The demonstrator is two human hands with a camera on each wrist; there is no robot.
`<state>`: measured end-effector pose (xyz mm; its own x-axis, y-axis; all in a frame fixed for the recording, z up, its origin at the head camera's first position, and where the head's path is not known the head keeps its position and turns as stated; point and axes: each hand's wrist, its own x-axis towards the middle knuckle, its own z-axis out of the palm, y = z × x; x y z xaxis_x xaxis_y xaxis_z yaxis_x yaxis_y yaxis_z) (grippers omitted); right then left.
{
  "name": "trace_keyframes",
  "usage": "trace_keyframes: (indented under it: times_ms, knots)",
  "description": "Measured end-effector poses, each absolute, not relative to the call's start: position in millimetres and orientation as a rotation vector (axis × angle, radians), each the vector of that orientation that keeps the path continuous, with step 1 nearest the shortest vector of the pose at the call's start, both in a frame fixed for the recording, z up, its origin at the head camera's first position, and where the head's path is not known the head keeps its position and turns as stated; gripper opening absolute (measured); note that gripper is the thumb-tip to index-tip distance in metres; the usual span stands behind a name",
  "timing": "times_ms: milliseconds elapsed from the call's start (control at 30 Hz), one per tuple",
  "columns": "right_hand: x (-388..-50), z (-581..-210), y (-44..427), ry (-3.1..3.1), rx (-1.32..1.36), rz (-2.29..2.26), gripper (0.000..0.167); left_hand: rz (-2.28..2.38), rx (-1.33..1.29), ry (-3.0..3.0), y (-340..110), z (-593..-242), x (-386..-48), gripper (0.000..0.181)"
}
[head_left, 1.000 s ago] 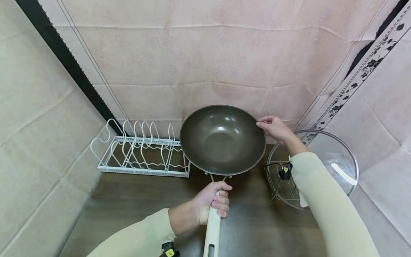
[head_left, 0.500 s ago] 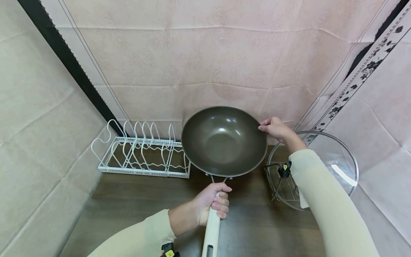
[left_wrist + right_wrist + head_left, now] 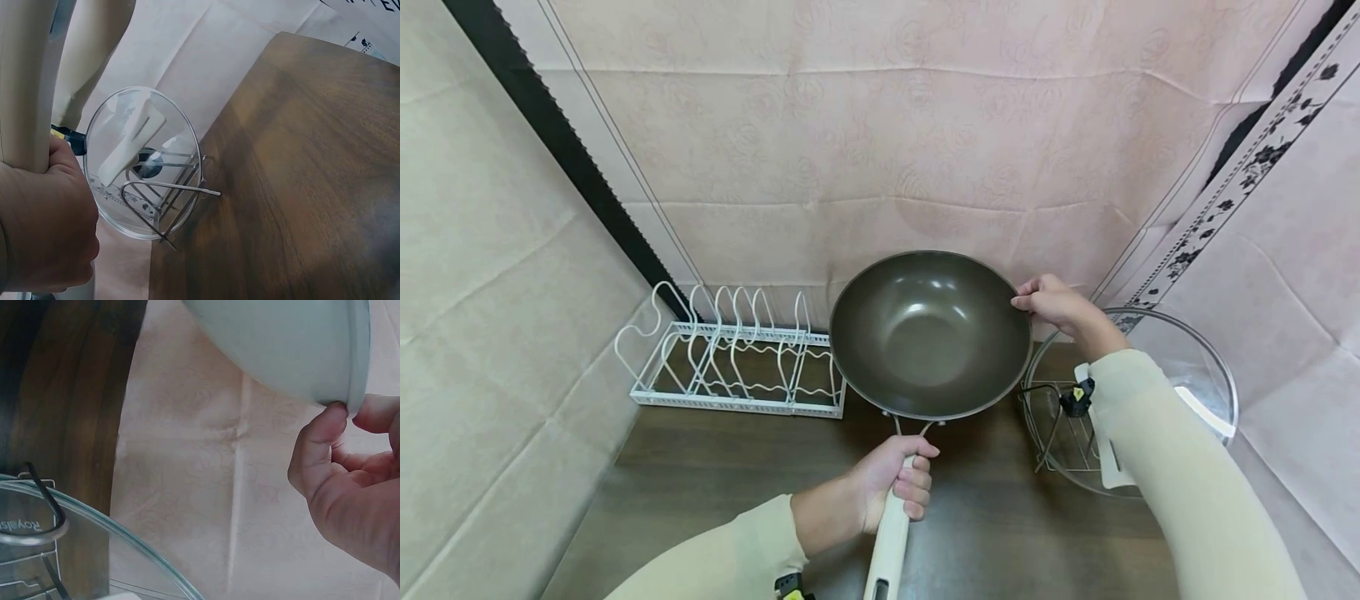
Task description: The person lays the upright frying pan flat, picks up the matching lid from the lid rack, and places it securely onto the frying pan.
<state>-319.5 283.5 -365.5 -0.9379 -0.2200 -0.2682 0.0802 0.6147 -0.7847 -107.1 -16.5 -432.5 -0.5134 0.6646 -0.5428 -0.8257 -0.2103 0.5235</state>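
A dark-lined wok [image 3: 931, 335] is held up over the table, its inside facing the head camera. My left hand [image 3: 891, 483] grips its cream handle [image 3: 889, 546] just below the metal bracket; in the left wrist view that hand [image 3: 47, 225] is wrapped round the handle [image 3: 25, 81]. At the right rim, my right hand [image 3: 1063, 312] pinches the edge between thumb and fingers. The right wrist view shows this hand [image 3: 353, 481] at the rim of the wok's pale green outside [image 3: 294, 350].
A white wire dish rack [image 3: 737, 404] stands on the wooden table [image 3: 722, 454] at left. On the right, a glass lid [image 3: 1206, 375] leans upright in a metal stand [image 3: 1078, 433], partly behind my right forearm. Pale cloth walls [image 3: 880, 125] surround the table.
The wok has moved slightly right and toward me, both hands keeping their hold. The lower end of its handle has swung a little left.
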Motion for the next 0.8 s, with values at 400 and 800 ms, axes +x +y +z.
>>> trace_keyframes:
  times_ms: [400, 800]
  knots:
    - [-308, -359, 293, 2.468, -0.157, -1.293, 0.017, 1.854, -0.215, 1.124, -28, -445, -110, 0.033]
    - [-294, -361, 301, 2.422, -0.138, -1.359, 0.015, 1.814, -0.190, 1.302, -41, -454, -112, 0.031]
